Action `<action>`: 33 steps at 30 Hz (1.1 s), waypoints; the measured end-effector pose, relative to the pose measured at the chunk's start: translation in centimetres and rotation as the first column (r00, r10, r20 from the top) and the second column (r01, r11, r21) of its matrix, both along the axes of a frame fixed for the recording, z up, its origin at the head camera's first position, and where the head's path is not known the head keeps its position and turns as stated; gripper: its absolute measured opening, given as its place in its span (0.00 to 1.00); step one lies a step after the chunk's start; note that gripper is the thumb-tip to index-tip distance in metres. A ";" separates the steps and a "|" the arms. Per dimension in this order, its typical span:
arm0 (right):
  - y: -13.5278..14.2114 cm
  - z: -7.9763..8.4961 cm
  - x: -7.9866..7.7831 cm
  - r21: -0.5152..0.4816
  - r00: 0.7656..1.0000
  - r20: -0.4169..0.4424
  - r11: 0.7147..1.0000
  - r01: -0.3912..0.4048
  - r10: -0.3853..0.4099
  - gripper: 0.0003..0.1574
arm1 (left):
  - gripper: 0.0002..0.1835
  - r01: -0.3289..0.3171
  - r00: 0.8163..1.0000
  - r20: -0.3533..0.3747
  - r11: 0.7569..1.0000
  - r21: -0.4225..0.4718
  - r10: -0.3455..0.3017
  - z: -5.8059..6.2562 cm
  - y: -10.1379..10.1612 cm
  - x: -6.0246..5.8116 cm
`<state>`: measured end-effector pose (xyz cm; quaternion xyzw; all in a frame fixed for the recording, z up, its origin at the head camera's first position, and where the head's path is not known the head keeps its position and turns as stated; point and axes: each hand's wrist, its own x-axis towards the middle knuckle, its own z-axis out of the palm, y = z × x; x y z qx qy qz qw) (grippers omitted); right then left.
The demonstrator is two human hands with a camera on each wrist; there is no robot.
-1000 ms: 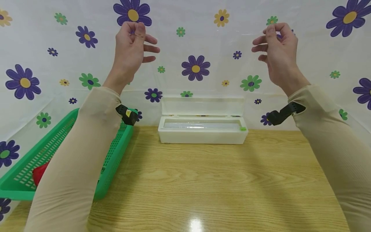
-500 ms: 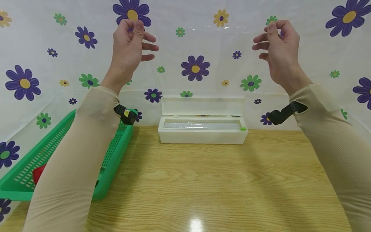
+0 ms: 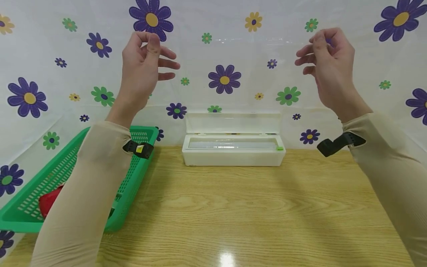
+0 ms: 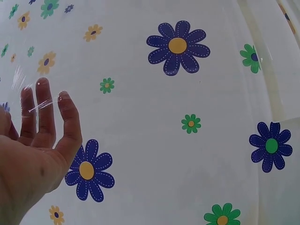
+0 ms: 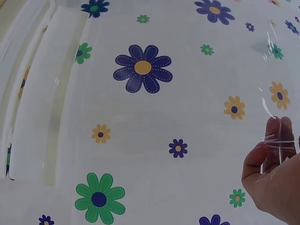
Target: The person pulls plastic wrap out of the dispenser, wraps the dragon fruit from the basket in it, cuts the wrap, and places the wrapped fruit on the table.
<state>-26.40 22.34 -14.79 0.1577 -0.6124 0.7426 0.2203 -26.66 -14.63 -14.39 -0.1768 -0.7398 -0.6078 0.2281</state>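
A sheet of clear cling film (image 3: 275, 42) stretches between my raised hands, showing mainly as thin glints. My left hand (image 3: 140, 70) pinches one end of it between thumb and index finger, the other fingers spread behind. At the opposite end my right hand (image 3: 335, 66) pinches the film in the same way. In the left wrist view, shiny creases cross the fingertips (image 4: 42, 86); similar film folds run over the right fingers (image 5: 272, 129). Below and between the hands stands a white cling film dispenser (image 3: 233, 158), lid (image 3: 233, 123) up, with a film roll (image 3: 230, 144) inside.
A green plastic basket (image 3: 20, 226) sits at the left, partly behind the left sleeve, with a red item (image 3: 50, 200) in it. A green slider (image 3: 279, 148) is at the dispenser's right end. The wooden table (image 3: 233, 207) meets a flower-printed sheet (image 3: 200, 89) behind.
Both hands rose slightly, then came down a little and moved farther apart, still pinching the cling film. The dispenser and basket have stayed in place.
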 end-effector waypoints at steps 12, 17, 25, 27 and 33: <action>1.0 -2.7 3.6 0.006 0.984 -0.164 0.998 -0.066 0.066 0.12 | 0.06 0.116 0.990 -0.089 0.992 0.045 -0.112 -2.2 0.0 4.4; 1.2 -3.6 4.9 0.000 0.977 -0.190 0.995 -0.097 0.096 0.11 | 0.04 0.107 0.986 -0.130 0.994 0.024 -0.103 -3.1 0.0 5.3; 1.2 -3.9 5.5 0.007 0.965 -0.228 0.992 -0.128 0.126 0.08 | 0.04 0.127 0.975 -0.190 0.991 0.044 -0.117 -3.3 -0.1 5.5; 1.2 -3.8 5.5 0.011 0.964 -0.233 0.992 -0.129 0.128 0.08 | 0.04 0.125 0.975 -0.193 0.991 0.044 -0.114 -3.2 0.0 5.6; 1.2 -3.5 5.4 -0.001 0.964 -0.234 0.991 -0.134 0.130 0.07 | 0.04 0.117 0.976 -0.191 0.992 0.038 -0.107 -3.0 0.0 5.7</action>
